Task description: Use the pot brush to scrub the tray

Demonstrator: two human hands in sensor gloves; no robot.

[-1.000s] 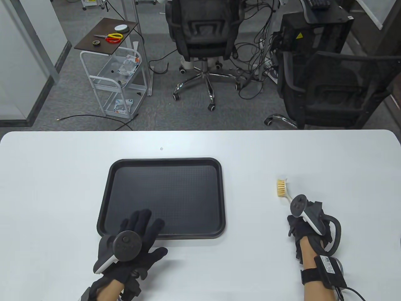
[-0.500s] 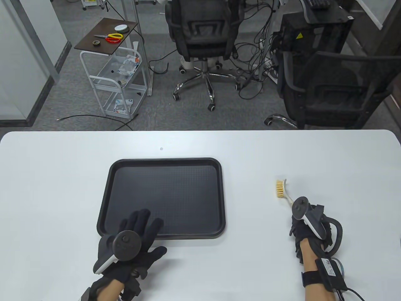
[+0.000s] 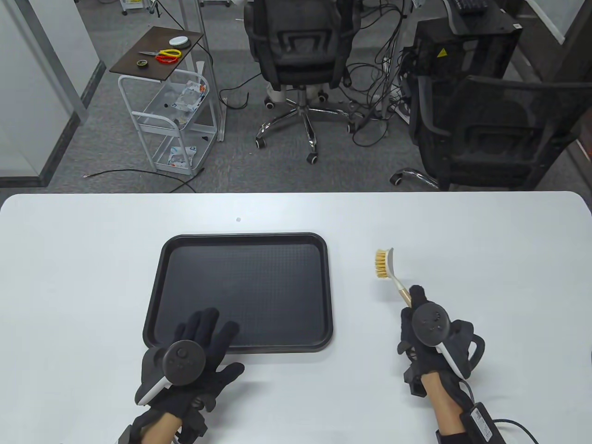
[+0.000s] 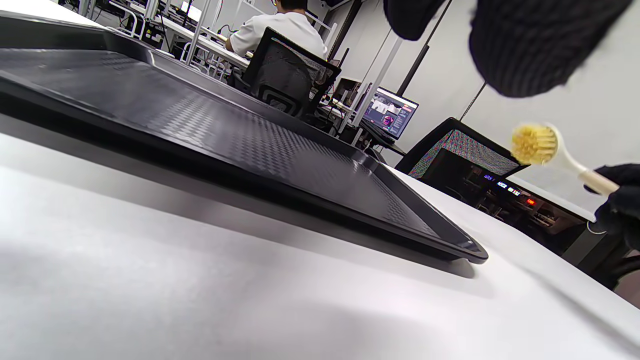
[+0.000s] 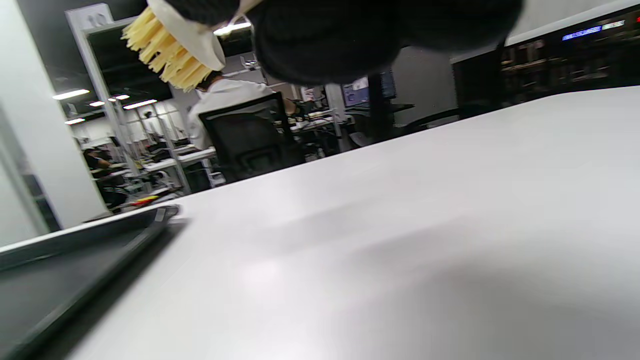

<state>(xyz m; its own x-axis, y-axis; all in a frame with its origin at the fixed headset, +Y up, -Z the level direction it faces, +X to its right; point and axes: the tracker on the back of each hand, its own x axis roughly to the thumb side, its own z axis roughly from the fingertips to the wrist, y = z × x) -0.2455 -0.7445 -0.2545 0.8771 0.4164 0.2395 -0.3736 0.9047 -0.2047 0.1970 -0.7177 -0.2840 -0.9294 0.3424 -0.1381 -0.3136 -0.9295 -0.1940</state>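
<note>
A black rectangular tray (image 3: 245, 259) lies flat on the white table; it also shows in the left wrist view (image 4: 210, 135) and at the left edge of the right wrist view (image 5: 60, 260). My left hand (image 3: 203, 337) rests with spread fingers on the tray's near left rim. My right hand (image 3: 418, 323) grips the handle of a pot brush (image 3: 386, 266) with a white head and yellow bristles, held above the table to the right of the tray. The brush also shows in the left wrist view (image 4: 537, 145) and in the right wrist view (image 5: 170, 47).
The white table (image 3: 485, 240) stretches wide on both sides of the tray. Beyond its far edge stand two black office chairs (image 3: 296, 41) and a small white cart (image 3: 175, 115), off the table.
My right hand has lifted the brush and moved it left toward the tray, turning the hand. My left hand stays on the tray's near rim.
</note>
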